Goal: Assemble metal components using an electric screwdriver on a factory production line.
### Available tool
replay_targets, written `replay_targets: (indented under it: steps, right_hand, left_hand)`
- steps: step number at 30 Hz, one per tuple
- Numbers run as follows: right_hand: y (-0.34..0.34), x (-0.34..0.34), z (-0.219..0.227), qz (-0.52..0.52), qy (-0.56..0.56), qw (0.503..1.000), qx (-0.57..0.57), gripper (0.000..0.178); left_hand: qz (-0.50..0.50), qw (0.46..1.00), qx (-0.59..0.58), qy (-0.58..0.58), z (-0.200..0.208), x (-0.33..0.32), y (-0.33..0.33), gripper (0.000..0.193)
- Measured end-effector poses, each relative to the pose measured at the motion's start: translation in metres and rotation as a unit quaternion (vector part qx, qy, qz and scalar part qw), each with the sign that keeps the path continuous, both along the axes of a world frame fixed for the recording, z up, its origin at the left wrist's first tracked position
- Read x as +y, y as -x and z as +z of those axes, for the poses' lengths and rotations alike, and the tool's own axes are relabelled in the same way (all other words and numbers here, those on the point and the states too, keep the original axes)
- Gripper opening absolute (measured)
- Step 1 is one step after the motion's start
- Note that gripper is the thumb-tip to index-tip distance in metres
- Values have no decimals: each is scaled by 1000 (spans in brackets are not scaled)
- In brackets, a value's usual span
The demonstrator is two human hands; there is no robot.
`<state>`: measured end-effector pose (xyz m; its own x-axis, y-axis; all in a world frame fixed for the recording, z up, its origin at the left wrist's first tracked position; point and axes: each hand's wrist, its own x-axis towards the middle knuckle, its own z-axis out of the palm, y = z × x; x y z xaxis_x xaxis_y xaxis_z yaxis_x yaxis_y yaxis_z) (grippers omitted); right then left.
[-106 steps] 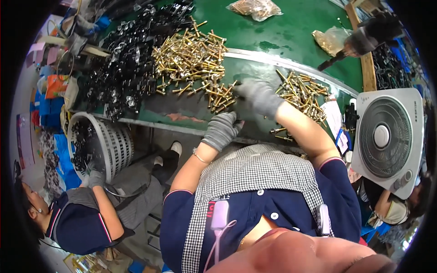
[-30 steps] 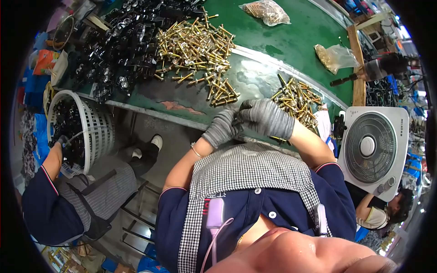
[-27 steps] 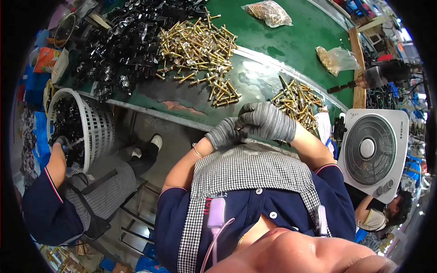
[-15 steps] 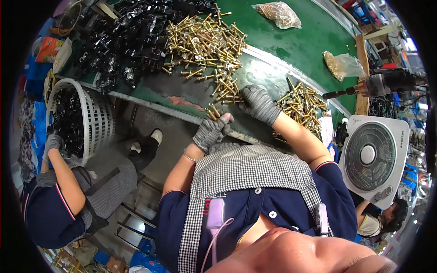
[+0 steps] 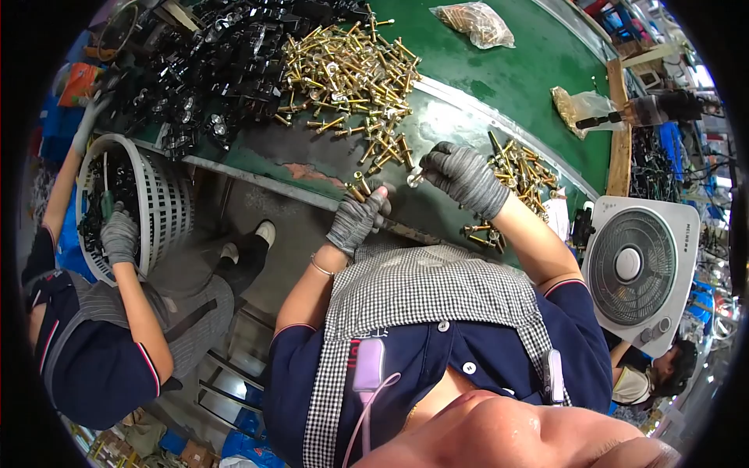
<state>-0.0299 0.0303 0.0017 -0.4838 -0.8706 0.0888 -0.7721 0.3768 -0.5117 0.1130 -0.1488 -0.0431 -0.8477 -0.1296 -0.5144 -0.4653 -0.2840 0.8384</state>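
Note:
Both my hands wear grey knit gloves. My left hand is closed around a few brass bolts at the near edge of the green table. My right hand hovers just to the right of it, pinching a small silver part between thumb and forefinger. A big heap of brass bolts lies beyond my hands, and a smaller heap sits behind my right wrist.
A pile of black parts covers the table's left. Two clear bags of brass pieces lie farther back. A co-worker on my left reaches into a white slatted basket. A white box fan stands at my right.
My hands were pressed together close to my chest; they have since separated and moved out to the table edge, the left now holding brass bolts. The co-worker has shifted at the basket.

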Motion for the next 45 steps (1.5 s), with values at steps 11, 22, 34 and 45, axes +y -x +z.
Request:
replay_targets:
  steps: [11, 22, 34, 45]
  right_hand:
    - [-16, -16, 36, 76, 8, 988, -137, 15]
    - [39, -65, -42, -166, -219, 961, 18, 35]
    - [18, -120, -19, -80, -250, 962, 73, 17]
    - [10, -40, 2, -44, -201, 978, -27, 18]
  left_hand:
    - [-219, 930, 247, 163, -18, 12, 10, 28]
    - [-3, 957, -11, -289, -4, 16, -7, 21]
    - [75, 952, 7, -296, -6, 3, -8, 23]
    - [102, 967, 19, -232, -4, 0, 1, 21]
